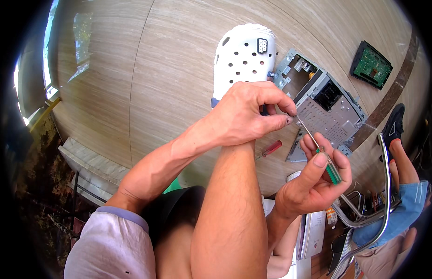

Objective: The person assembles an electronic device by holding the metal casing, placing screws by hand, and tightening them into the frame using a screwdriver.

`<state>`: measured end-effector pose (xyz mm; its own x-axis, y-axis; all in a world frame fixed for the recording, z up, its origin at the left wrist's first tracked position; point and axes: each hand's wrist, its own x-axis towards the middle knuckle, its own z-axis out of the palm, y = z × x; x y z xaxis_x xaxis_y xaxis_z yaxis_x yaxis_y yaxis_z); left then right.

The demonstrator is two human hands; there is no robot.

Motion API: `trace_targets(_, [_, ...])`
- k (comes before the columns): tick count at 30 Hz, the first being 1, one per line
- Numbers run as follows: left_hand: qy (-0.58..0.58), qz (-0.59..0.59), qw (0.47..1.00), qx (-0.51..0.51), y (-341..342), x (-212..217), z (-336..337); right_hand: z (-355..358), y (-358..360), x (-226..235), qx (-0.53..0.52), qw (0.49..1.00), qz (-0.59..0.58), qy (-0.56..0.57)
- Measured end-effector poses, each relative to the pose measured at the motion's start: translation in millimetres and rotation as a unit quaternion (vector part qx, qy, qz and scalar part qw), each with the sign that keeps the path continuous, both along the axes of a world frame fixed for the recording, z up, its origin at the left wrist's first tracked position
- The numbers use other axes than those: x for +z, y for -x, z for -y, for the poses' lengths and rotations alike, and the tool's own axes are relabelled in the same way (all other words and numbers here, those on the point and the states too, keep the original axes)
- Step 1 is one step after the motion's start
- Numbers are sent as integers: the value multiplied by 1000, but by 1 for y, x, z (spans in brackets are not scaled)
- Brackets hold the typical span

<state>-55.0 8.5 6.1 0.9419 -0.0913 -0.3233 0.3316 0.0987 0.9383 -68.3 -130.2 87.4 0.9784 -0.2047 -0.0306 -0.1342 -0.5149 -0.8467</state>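
My right hand (313,186) grips a screwdriver (334,173) with a clear green handle, its thin shaft slanting up and left. The shaft's tip reaches the fingertips of my left hand (248,111). There, thumb and forefinger are closed in a pinch; anything small between them is too tiny to make out. Just beyond both hands lies a silver metal device housing (334,118) with slots, vent holes and a dark square opening, on the light tiled floor (178,60). My left wrist rests across my raised leg, above a white clog (244,53).
A red-handled screwdriver (273,147) lies beside my shin. At the far right is a green circuit board in a black frame (372,65). A metal-framed chair (387,186) and another person's leg (407,162) are to the right. A stone ledge (92,165) stands at the left.
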Motion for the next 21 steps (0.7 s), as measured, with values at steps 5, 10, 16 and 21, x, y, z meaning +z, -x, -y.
trace_targets(5, [0, 3, 1000, 2, 0, -1, 0, -2, 0, 0, 2, 1000, -6, -1])
trace_targets(10, [0, 6, 1000, 0, 1, -1, 0, 0, -1, 0, 25, 1000, 1, 5])
trace_targets(16, [-4, 25, 1000, 1, 2, -3, 0, 0, 0, 0, 24, 1000, 0, 8])
trace_targets(21, [-4, 20, 1000, -3, 1, -3, 0, 1, -1, 1, 34, 999, 3, 12])
